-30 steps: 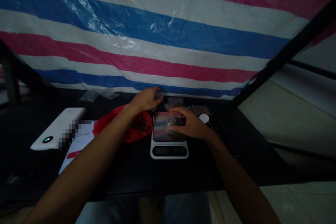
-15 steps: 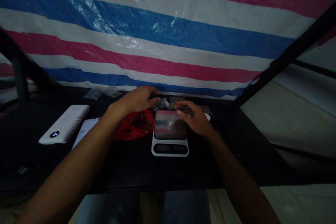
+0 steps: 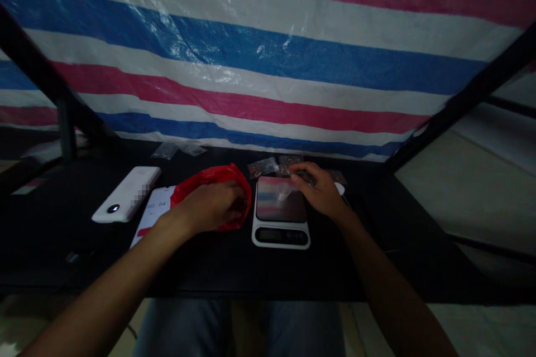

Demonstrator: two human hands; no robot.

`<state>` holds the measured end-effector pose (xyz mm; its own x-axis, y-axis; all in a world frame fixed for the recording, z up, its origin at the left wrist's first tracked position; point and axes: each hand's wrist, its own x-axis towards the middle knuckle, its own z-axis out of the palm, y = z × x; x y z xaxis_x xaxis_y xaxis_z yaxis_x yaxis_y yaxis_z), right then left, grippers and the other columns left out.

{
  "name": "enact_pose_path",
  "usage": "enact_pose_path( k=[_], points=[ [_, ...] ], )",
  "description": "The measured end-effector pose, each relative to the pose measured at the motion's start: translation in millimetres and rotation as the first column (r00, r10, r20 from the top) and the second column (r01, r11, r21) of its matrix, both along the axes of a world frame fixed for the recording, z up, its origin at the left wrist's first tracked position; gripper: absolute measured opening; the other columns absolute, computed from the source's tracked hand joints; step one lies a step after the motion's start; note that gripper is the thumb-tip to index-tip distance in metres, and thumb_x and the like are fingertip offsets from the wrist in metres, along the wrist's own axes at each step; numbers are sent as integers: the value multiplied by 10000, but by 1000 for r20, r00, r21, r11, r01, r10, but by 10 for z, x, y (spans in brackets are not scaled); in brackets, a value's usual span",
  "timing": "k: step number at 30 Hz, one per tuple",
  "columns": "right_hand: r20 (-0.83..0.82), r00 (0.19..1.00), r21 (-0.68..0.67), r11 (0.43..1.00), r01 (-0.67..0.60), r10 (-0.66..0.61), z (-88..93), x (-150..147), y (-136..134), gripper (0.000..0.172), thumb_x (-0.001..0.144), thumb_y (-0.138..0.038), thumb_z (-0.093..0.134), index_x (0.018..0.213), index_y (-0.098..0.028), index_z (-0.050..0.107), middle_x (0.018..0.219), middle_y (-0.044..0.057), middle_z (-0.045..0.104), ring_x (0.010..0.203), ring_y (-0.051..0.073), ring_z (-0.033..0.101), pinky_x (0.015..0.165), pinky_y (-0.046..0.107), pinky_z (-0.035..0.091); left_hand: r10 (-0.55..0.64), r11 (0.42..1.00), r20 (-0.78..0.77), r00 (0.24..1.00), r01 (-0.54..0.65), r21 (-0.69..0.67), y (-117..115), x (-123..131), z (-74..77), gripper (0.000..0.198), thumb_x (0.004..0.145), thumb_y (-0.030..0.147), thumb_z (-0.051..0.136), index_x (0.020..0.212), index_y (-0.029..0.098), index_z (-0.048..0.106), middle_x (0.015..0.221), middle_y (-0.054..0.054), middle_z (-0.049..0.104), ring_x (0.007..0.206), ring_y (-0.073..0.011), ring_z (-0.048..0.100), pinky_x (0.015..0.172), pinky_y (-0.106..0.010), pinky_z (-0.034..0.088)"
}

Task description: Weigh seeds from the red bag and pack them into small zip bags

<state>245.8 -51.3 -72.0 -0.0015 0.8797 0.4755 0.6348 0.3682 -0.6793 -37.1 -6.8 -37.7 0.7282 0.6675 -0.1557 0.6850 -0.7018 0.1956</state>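
Note:
My left hand (image 3: 215,203) reaches into a red plastic bag (image 3: 211,175) left of the scale. Its fingertips are hidden among the bag's contents, so I cannot see whether they grip anything. A white kitchen scale (image 3: 281,239) with a shiny metal plate stands in the middle of the table. On that plate is what looks like a small clear cup (image 3: 283,192). Over the plate's right edge rests my right hand (image 3: 317,189), thumb and fingers curved and apart, near the cup. Small clear bags with brown bits (image 3: 263,168) lie behind the scale.
A white power bank (image 3: 125,194) and a phone with a lit screen (image 3: 156,209) lie at the left. Flat clear bags (image 3: 166,150) sit farther back. A striped plastic sheet (image 3: 268,75) hangs behind the black table (image 3: 218,273). A dark flat object (image 3: 360,209) lies at right.
My left hand has come down and nearer, from by the small bags behind the scale into the red bag. My right hand stays beside the cup. The whole view has shifted slightly.

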Motion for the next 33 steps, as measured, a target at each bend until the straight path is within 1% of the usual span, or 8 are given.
enact_pose_path(
  k=[4, 9, 14, 23, 27, 29, 30, 33],
  points=[
    [12, 1000, 20, 1000, -6, 6, -16, 14, 3, 177, 918, -302, 619, 1053, -238, 714, 1115, 70, 737, 1077, 244, 665, 941, 425, 520, -73, 997, 36, 997, 74, -20, 86, 140, -101, 345, 861, 243, 651, 1200, 200, 699, 1293, -119, 666, 1105, -281, 666, 837, -324, 532],
    [25, 1000, 29, 999, -18, 17, -17, 8, -1, 165, 919, -296, 619, 1040, -239, 716, 1099, 68, 740, 1056, 239, 670, 927, 413, 525, -60, 998, 58, 996, 62, -25, 170, 177, -162, 289, 934, 124, 479, 1064, 183, 730, 1086, -108, 753, 961, -242, 712, 833, -313, 518],
    [60, 998, 31, 999, -27, 25, -9, 2, -5, 161, 929, -290, 615, 1043, -237, 714, 1084, 64, 741, 1043, 234, 668, 939, 411, 514, -94, 990, 108, 990, 104, -95, 209, 115, -164, 264, 886, 121, 560, 1056, 188, 751, 1087, -91, 771, 1001, -244, 722, 859, -306, 509],
    [42, 999, 6, 1000, -25, 25, -2, -4, 2, 180, 930, -315, 605, 1043, -228, 715, 1089, 74, 738, 1054, 238, 662, 937, 416, 506, -108, 990, 111, 988, 117, -79, 295, 50, -91, 316, 854, 90, 533, 1004, 200, 789, 1022, -70, 797, 926, -214, 739, 834, -281, 513],
    [41, 999, -107, 994, -28, 32, 113, 86, -36, 215, 907, -334, 591, 1019, -197, 711, 1054, 77, 738, 982, 220, 660, 855, 364, 507, -90, 990, 142, 986, 104, -92, 369, -15, -81, 292, 851, 125, 562, 1011, 207, 793, 1018, -71, 801, 893, -204, 738, 807, -265, 524],
    [71, 991, -300, 950, -85, 111, 205, 195, -86, 228, 871, -387, 623, 920, -178, 700, 913, 54, 727, 836, 192, 646, 745, 317, 496, -78, 989, 165, 983, 97, -111, 393, -33, -97, 268, 851, 149, 584, 1006, 214, 792, 1002, -65, 801, 862, -200, 738, 779, -259, 527],
    [86, 981, -429, 895, -123, 176, 250, 256, -117, 256, 847, -427, 651, 853, -173, 687, 826, 36, 705, 757, 174, 624, 688, 294, 478, -71, 988, 173, 982, 94, -124, 400, -36, -106, 260, 851, 156, 589, 1002, 216, 791, 991, -62, 801, 849, -197, 737, 771, -258, 526],
    [143, 929, -765, 633, -115, 341, 346, 387, -211, 396, 769, -556, 724, 717, -167, 668, 659, 2, 647, 610, 140, 563, 560, 258, 399, -66, 982, 195, 978, 99, -161, 408, -36, -120, 258, 846, 155, 592, 999, 217, 790, 976, -58, 801, 842, -192, 737, 778, -259, 528]
  ],
)
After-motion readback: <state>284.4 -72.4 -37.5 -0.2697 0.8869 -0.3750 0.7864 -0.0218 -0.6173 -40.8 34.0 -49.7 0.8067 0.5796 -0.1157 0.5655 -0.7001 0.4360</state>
